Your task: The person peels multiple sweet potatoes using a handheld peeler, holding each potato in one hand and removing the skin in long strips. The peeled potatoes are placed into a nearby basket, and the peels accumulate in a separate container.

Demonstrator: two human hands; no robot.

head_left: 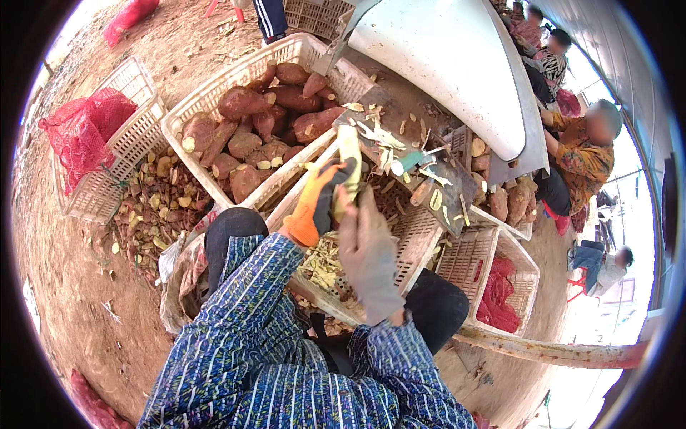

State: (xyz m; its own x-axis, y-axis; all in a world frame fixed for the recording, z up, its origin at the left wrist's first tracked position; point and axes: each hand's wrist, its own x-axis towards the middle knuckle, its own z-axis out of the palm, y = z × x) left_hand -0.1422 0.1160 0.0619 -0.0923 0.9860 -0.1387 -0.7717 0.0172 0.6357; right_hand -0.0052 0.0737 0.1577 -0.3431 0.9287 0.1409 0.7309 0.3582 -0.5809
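My left hand (314,204), in an orange and dark glove, is closed around a long sweet potato (349,146), its upper part peeled to yellow flesh. Against the lower end of that sweet potato is my right hand (368,254), in a grey glove with its fingers curled. Motion blurs its fingertips, and I cannot make out what they hold. Below both hands, yellow peelings (321,264) lie in a crate between my knees. Just beyond, a dark board (450,189) carries peel strips and a green and white object (407,163).
A white crate (214,93) full of unpeeled sweet potatoes (246,104) stands ahead left. Left of it are scraps (161,200) on the ground and a crate with a red mesh bag (89,129). A white metal chute (436,64) slopes ahead. Another person (586,157) sits at right.
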